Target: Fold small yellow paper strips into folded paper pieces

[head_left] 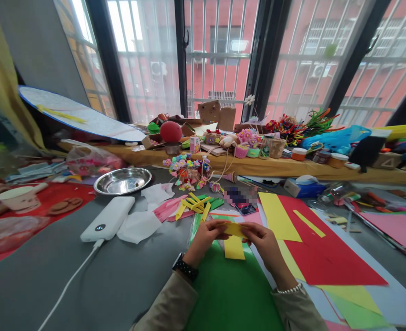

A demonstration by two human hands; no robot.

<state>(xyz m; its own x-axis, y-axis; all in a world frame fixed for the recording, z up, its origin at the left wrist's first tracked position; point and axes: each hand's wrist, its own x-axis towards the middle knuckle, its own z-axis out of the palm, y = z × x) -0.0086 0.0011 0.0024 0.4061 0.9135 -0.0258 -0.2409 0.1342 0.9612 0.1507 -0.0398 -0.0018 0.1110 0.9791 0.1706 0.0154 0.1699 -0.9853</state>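
Between both hands I hold a small piece of yellow paper (pixel 233 228) over the table. My left hand (pixel 209 234) pinches its left end, and my right hand (pixel 260 236) pinches the right end. Just below lies another yellow paper piece (pixel 235 250) on a green sheet (pixel 230 289). Beyond my left hand is a small heap of folded yellow paper strips (pixel 196 205), with green and pink paper beside it. To the right of my right hand, a yellow sheet (pixel 278 216) and a narrow yellow strip (pixel 309 224) rest by a red sheet (pixel 337 257).
A white power bank (pixel 108 219) with a cable lies at left, near a round metal tray (pixel 122 181) and white tissues (pixel 139 226). A phone (pixel 246 208) is beyond my hands. Craft items, including a flower bundle (pixel 187 171), line the back. A paper cup (pixel 20 199) stands far left.
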